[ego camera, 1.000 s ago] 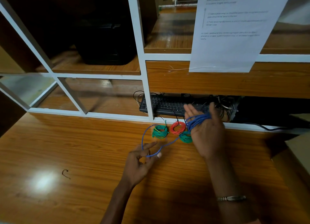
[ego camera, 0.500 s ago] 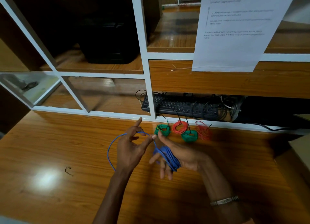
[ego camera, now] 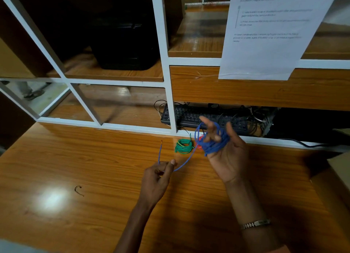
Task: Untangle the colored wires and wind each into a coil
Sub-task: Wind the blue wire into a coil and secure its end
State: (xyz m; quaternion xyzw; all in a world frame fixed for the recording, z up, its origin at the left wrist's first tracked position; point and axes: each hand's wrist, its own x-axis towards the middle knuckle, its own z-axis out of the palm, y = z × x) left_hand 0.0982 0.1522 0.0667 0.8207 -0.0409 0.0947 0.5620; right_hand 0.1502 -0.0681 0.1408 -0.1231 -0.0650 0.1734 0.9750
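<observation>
A blue wire (ego camera: 213,147) is wound in loose loops round the fingers of my right hand (ego camera: 226,154), which is raised palm up above the wooden table (ego camera: 94,158). One strand runs down and left to my left hand (ego camera: 160,174), which pinches it near its free end; the bare tip sticks up above that hand. A green coil (ego camera: 183,145) lies on the table between my hands, near the white frame. A red coil (ego camera: 200,139) shows only as a sliver behind the blue loops.
A black keyboard (ego camera: 191,116) with tangled cables sits under the shelf behind the white frame (ego camera: 166,93). A printed sheet (ego camera: 265,44) hangs above it. A small hooked wire scrap (ego camera: 78,190) lies at the left, and a cardboard box (ego camera: 341,169) stands at the right edge.
My right hand has lifted up and right with the blue loops, turning palm up. My left hand dropped lower and now pinches the strand near its short free end.
</observation>
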